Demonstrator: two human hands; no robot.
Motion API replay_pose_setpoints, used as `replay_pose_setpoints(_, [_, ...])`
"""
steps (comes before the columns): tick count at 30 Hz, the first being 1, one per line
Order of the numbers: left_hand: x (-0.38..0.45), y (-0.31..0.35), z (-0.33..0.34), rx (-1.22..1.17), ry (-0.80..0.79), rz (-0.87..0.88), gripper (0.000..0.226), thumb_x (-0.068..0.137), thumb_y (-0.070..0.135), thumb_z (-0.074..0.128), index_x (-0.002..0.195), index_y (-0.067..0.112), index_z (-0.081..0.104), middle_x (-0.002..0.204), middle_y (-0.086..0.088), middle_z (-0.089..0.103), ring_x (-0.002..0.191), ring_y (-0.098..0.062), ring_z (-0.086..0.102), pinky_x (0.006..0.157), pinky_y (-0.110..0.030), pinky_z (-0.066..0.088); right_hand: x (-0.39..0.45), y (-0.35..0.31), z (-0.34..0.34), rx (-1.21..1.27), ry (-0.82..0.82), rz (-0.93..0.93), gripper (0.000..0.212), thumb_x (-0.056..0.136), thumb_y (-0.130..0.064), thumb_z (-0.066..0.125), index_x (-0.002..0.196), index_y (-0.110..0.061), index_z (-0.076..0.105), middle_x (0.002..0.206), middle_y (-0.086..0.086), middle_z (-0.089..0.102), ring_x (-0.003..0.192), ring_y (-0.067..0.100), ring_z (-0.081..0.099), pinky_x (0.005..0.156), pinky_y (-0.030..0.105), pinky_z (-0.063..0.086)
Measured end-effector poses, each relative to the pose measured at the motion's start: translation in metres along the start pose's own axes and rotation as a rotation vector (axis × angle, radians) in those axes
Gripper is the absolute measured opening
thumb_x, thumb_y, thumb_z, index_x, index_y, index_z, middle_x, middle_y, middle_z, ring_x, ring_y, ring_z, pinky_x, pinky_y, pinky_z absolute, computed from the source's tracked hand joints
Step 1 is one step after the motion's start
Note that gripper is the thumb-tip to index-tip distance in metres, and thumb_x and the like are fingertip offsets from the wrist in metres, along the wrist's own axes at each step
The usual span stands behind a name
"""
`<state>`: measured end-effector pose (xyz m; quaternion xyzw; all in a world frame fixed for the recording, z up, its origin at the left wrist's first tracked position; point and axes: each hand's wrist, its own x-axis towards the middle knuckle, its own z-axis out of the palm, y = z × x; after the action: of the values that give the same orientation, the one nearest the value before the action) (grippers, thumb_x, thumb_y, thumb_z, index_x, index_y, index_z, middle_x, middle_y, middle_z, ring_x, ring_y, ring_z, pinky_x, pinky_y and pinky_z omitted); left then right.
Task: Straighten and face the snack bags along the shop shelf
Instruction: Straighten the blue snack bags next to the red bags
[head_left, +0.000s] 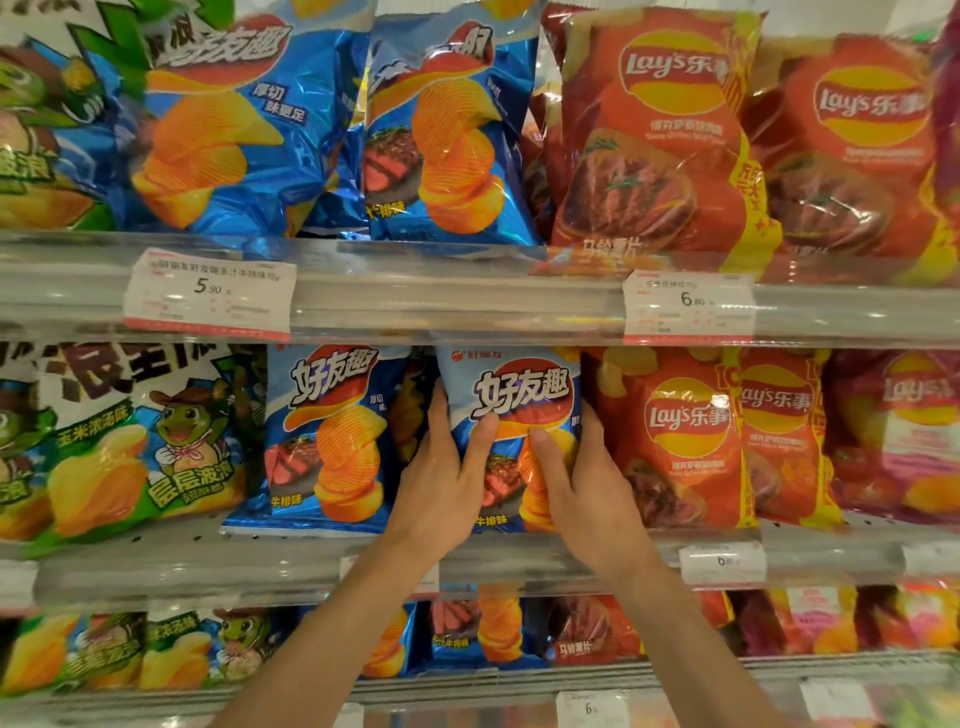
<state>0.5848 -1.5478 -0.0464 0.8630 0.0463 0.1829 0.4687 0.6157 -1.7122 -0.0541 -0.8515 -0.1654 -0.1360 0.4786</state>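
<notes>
Facing is the step in hand: left hand (441, 483) and right hand (582, 483) clasp the glossy blue foil crisp bag (519, 400) on the middle shelf (519, 566), each grip holding one side, so next it needs squaring beside its blue neighbour (332, 436).

Blue bag (511, 410) hemmed by red bag (685, 431) right, shelf rail (467, 306) just overhead

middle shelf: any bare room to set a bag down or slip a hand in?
Bare shelf floor shows only in front of the green bag, left of the leaning blue bag. A narrow dark gap separates that bag from the blue bag both hands hold. The red bags to the right are packed tight.
</notes>
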Motion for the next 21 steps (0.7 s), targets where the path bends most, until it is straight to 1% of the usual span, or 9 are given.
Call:
replay_pose_setpoints(2, [-0.003,-0.002,-0.005,-0.063,0.014,0.045,0.078,0.089,0.077,0.026,0.155,0.05,-0.007,0.148,-0.002,0.052,0.092,-0.001,0.067,0.087,-0.036,0.056,-0.001,0.001,-0.002,0.019,-0.001,0.017,0.071,0.092,-0.074,0.037,0.151,-0.04,0.018,0.139,-0.01,0.058,0.12,0.018,0.06,0.089,0.031,0.045])
replay_pose_setpoints(5, [-0.012,-0.011,-0.016,0.006,0.062,0.253,0.068,0.098,0.066,0.034,0.152,0.059,-0.006,0.161,0.016,0.027,0.113,0.023,0.046,0.089,-0.014,0.045,-0.007,-0.001,-0.008,0.013,-0.01,-0.084,0.07,0.094,-0.073,0.036,0.152,-0.058,-0.001,0.157,-0.011,0.037,0.123,0.004,0.051,0.098,0.034,0.045])
replay_pose_setpoints(6, [-0.015,-0.014,-0.019,0.059,0.038,0.316,0.064,0.1,0.062,0.036,0.151,0.062,-0.004,0.163,0.016,0.022,0.123,0.02,0.043,0.094,-0.014,0.044,-0.01,-0.001,-0.009,-0.022,-0.034,-0.142,0.066,0.096,-0.071,0.035,0.15,-0.061,-0.002,0.16,-0.012,0.03,0.125,0.003,0.049,0.098,0.033,0.044])
replay_pose_setpoints(8, [-0.018,-0.017,-0.021,0.194,-0.032,0.376,0.06,0.102,0.056,0.035,0.15,0.063,0.0,0.167,0.007,0.015,0.138,-0.006,0.043,0.104,-0.032,0.049,-0.014,0.001,-0.01,-0.123,-0.101,-0.207,0.06,0.099,-0.067,0.031,0.149,-0.063,-0.002,0.164,-0.007,0.019,0.138,0.014,0.043,0.105,0.036,0.042])
replay_pose_setpoints(10, [-0.015,-0.014,-0.02,0.233,-0.069,0.349,0.059,0.104,0.05,0.035,0.15,0.063,0.001,0.167,0.004,0.011,0.148,-0.017,0.031,0.113,-0.045,0.04,-0.013,0.003,-0.011,-0.171,-0.129,-0.19,0.061,0.099,-0.066,0.03,0.15,-0.062,-0.004,0.165,-0.006,0.014,0.146,0.021,0.034,0.112,0.04,0.038])
replay_pose_setpoints(12, [-0.011,-0.012,-0.018,0.181,-0.066,0.303,0.063,0.105,0.046,0.038,0.146,0.065,-0.005,0.167,0.009,0.008,0.152,-0.013,0.016,0.123,-0.039,0.024,-0.011,0.003,-0.013,-0.173,-0.111,-0.17,0.067,0.099,-0.065,0.03,0.153,-0.055,-0.007,0.163,-0.009,0.014,0.146,0.018,0.029,0.112,0.032,0.033])
replay_pose_setpoints(14, [-0.008,-0.011,-0.017,0.161,-0.078,0.26,0.065,0.106,0.043,0.039,0.14,0.068,-0.01,0.166,0.013,0.005,0.151,-0.008,0.009,0.118,-0.026,0.013,-0.009,0.001,-0.015,-0.165,-0.105,-0.163,0.071,0.099,-0.064,0.031,0.156,-0.047,-0.008,0.162,-0.008,0.016,0.147,0.017,0.028,0.115,0.034,0.032])
replay_pose_setpoints(18, [-0.005,-0.007,-0.013,0.102,-0.136,0.225,0.065,0.107,0.039,0.039,0.137,0.069,-0.01,0.165,0.02,0.001,0.148,0.0,0.008,0.109,-0.013,0.009,-0.01,0.0,-0.017,-0.164,-0.109,-0.139,0.072,0.1,-0.06,0.033,0.158,-0.042,-0.005,0.161,-0.007,0.019,0.144,0.015,0.032,0.111,0.028,0.032])
replay_pose_setpoints(21, [-0.011,-0.008,-0.016,0.021,-0.136,0.221,0.067,0.105,0.041,0.044,0.153,0.056,0.0,0.166,0.02,0.001,0.146,0.008,0.005,0.113,-0.008,0.012,-0.015,-0.003,-0.02,-0.104,-0.088,-0.115,0.07,0.099,-0.059,0.041,0.158,-0.043,0.006,0.16,-0.011,0.024,0.141,0.005,0.033,0.107,0.023,0.032])
